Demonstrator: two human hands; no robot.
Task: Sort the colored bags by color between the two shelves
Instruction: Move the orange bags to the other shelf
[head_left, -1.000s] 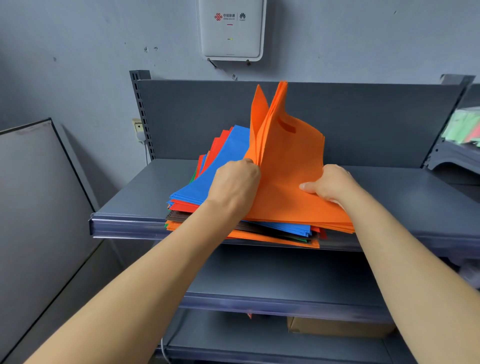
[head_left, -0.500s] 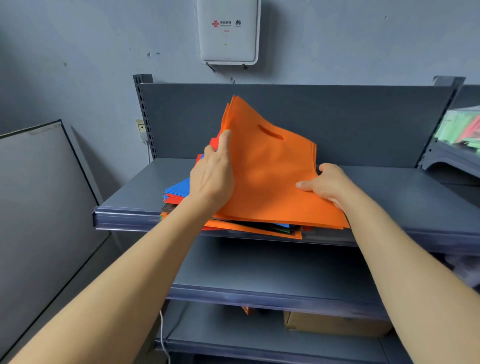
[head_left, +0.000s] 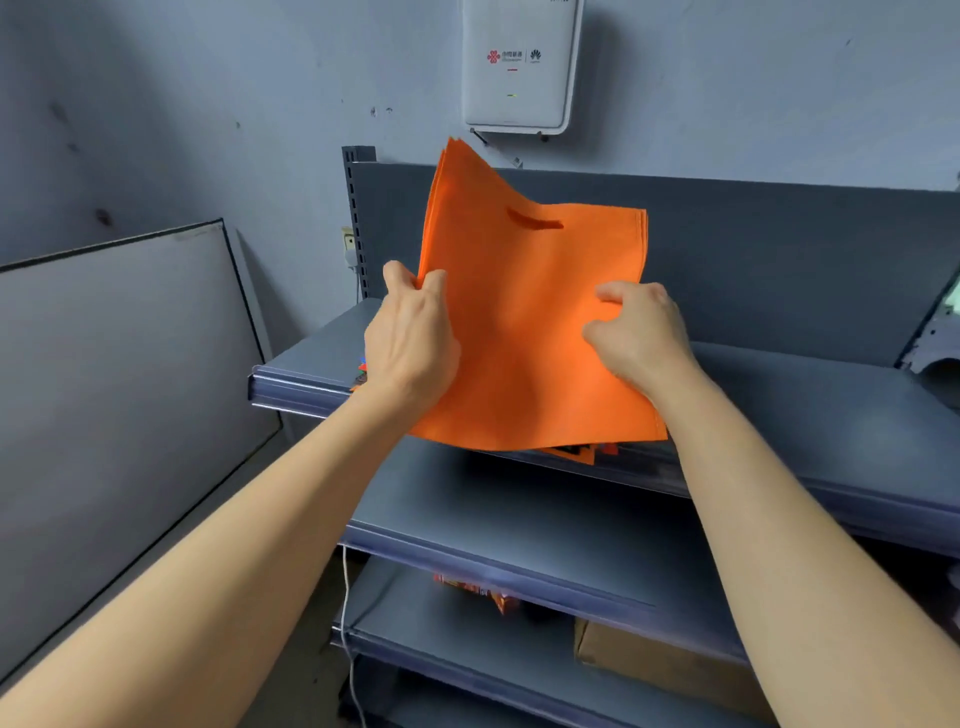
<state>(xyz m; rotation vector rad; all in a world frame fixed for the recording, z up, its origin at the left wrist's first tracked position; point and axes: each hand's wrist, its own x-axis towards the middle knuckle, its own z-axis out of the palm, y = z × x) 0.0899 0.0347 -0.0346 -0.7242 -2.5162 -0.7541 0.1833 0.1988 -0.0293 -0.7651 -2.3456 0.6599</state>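
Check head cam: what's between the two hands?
Head view: only the orange bags span it; left hand pinches their left edge, right hand grips the right side.

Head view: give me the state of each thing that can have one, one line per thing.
Orange bags: several together, lifted off the shelf, tilted up.
Left hand: shut on the orange bags' left edge.
Right hand: fingers curled, gripping the orange bags' right side.
Mixed pile: on the top shelf, mostly hidden.
Wall box: mounted, green light lit.
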